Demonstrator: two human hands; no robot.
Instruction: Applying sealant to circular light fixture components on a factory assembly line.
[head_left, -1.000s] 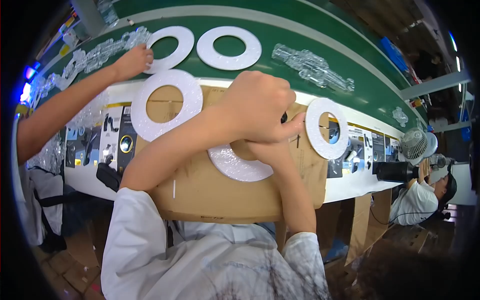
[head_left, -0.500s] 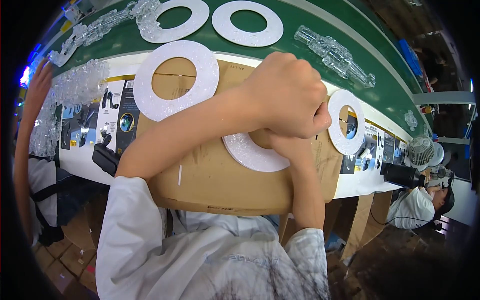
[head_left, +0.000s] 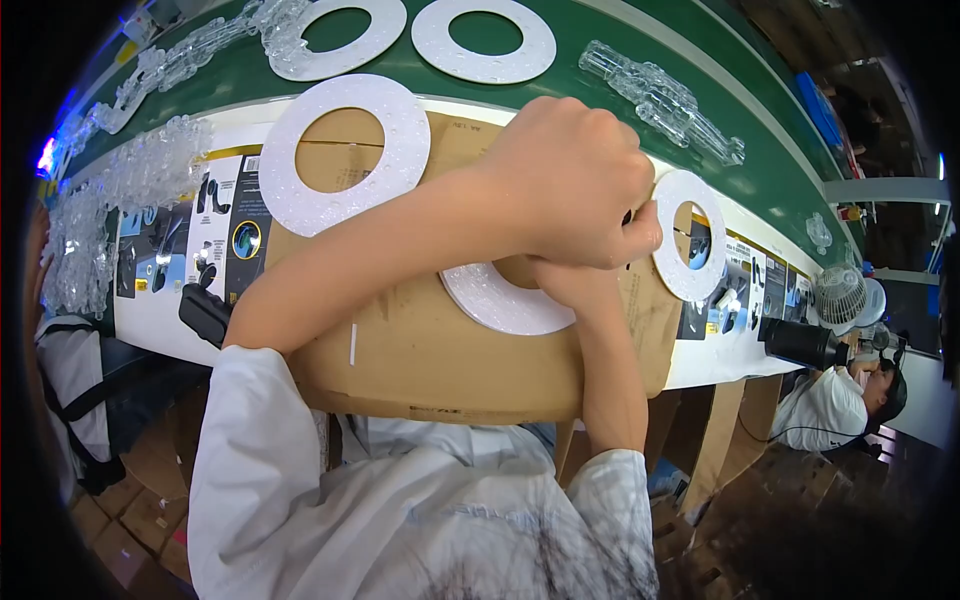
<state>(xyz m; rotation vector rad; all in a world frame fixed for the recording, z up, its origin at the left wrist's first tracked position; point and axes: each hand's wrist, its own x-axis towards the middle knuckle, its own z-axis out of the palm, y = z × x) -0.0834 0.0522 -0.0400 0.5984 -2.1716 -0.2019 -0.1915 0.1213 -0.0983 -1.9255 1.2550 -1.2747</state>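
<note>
My left hand (head_left: 575,180) is closed in a fist, its forearm slanting across the cardboard from the lower left. A small dark bit shows beside its thumb; what it grips is hidden. Beneath it lies my right hand (head_left: 575,283), whose fingers are mostly covered by the left. Both hands are over a white speckled ring (head_left: 500,308) on a brown cardboard sheet (head_left: 450,375); whether they touch the ring cannot be told. A second white ring (head_left: 282,175) lies at the cardboard's far left, and a smaller-looking one (head_left: 690,287) at its right edge.
Two more rings (head_left: 385,30) lie on the green table (head_left: 570,100). Clear plastic pieces lie at the far right (head_left: 655,100) and far left (head_left: 165,160). A black bottle (head_left: 800,343), a fan (head_left: 840,297) and a co-worker (head_left: 828,412) are on the right; a black object (head_left: 205,313) is left.
The view has shifted slightly. At the far left, another person's raised arm has dropped away from the plastic pieces. My hands keep nearly the same pose; a dark bit now shows near my left thumb.
</note>
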